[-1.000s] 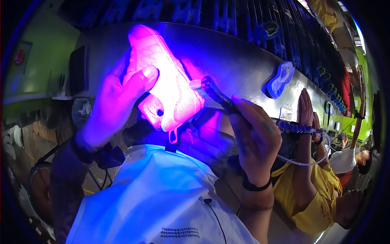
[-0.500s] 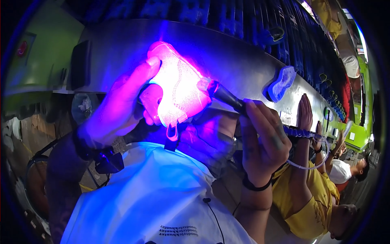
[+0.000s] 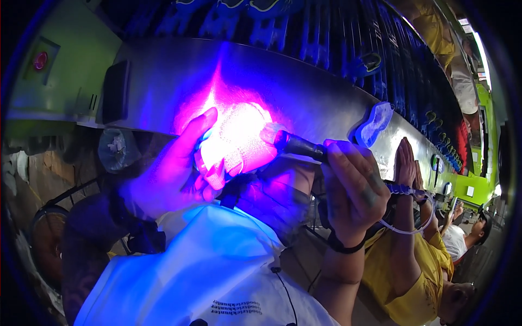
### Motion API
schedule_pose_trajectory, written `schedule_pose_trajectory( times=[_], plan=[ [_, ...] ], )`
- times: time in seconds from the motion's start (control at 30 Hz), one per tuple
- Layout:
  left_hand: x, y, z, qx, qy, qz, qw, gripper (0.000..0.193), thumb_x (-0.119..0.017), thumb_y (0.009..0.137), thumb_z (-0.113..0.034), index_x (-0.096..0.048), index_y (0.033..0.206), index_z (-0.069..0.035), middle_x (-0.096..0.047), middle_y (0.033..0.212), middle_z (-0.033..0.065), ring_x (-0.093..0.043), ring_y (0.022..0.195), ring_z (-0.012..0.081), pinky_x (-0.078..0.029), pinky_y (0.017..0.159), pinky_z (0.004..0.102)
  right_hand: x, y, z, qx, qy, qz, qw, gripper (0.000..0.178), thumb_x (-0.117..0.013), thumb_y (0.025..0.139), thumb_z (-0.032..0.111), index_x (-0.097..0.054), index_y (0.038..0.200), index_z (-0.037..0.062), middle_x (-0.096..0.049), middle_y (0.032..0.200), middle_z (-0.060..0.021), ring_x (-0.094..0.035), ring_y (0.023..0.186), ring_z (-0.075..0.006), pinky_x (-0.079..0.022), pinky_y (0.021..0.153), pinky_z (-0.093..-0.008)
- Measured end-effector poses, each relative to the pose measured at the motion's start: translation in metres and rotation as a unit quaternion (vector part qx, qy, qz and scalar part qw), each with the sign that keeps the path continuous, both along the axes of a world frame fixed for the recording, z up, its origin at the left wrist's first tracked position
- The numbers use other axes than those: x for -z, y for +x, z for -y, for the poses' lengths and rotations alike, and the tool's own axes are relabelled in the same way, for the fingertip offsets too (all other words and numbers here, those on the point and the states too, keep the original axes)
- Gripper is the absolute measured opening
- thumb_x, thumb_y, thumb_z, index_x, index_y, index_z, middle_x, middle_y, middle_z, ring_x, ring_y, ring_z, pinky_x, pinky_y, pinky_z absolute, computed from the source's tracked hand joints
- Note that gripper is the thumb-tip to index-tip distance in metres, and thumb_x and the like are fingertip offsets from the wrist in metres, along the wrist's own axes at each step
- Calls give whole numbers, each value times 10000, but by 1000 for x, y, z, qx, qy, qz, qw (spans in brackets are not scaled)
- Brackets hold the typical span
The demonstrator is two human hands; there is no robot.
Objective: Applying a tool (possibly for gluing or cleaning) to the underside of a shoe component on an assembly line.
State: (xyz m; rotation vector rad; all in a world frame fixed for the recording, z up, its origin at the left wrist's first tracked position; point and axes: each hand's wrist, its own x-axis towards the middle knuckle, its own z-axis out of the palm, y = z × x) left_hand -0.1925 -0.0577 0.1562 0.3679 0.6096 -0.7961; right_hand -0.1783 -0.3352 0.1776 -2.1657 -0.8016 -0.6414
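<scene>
My left hand (image 3: pixel 174 174) holds a light-coloured shoe upper (image 3: pixel 236 142) that glows pink and violet under strong light. My thumb lies along its left side and my fingers curl under it. My right hand (image 3: pixel 350 190) grips a dark torch-like lamp (image 3: pixel 296 145) whose head touches the shoe's right end and shines on it. A coiled cord (image 3: pixel 405 190) runs from the lamp handle to the right. A dark band sits on my right wrist. My white apron (image 3: pixel 206 261) fills the lower middle.
A long metal conveyor surface (image 3: pixel 304 98) runs behind the shoe, with another pale shoe upper (image 3: pixel 374 124) lying on it further right. Dark blue shoe parts (image 3: pixel 326 38) hang in rows above. A person in yellow (image 3: pixel 424 261) works at my right.
The shoe has turned in my left hand and dropped lower, now showing its end to the lamp. My right hand has kept the lamp against it and shifted slightly right.
</scene>
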Motion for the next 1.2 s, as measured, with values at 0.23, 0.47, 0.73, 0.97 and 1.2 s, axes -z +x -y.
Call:
schedule_pose_trajectory(
  times=[0.23, 0.47, 0.73, 0.97, 1.2],
  plan=[
    [2, -17, 4, 20, -112, 14, 993, 527, -538, 975, -611, -595, 1249, -166, -673, 932, 87, -652, 755, 188, -489, 482, 279, 3, -8, 5, -10, 35, -96, 995, 352, -736, 812, -65, -733, 1156, 10, -738, 1034, -182, -708, 902, -262, -540, 802, -322],
    [12, -32, 11, -17, -108, -99, 989, 542, -539, 978, -585, -585, 1287, -143, -681, 945, 96, -662, 790, 221, -488, 492, 288, 18, -13, 12, -16, 48, -102, 993, 342, -713, 823, -71, -731, 1156, 10, -735, 1012, -177, -705, 859, -240, -541, 753, -299],
    [35, -45, 12, -20, -156, -116, 981, 614, -536, 979, -489, -418, 1415, -73, -573, 920, 122, -560, 605, 147, -467, 508, 252, 40, -13, 12, -48, 95, -90, 990, 309, -695, 836, 30, -719, 1141, -11, -723, 1036, -204, -708, 899, -310, -553, 760, -342],
    [42, -37, 7, 36, -271, -58, 960, 549, -544, 1009, -465, -458, 1381, -70, -579, 914, 113, -581, 635, 148, -480, 485, 243, 70, -20, -1, -25, 143, -168, 975, 366, -743, 810, 72, -739, 1175, 82, -719, 1174, -99, -702, 950, -254, -550, 801, -360],
    [43, -24, 16, 29, -236, 15, 971, 558, -545, 1014, -420, -391, 1430, -81, -540, 947, 106, -574, 651, 143, -520, 537, 245, 81, -10, 8, -2, 231, -295, 927, 303, -734, 880, 96, -734, 1182, 68, -717, 1150, -126, -688, 971, -247, -536, 857, -374]
  ],
)
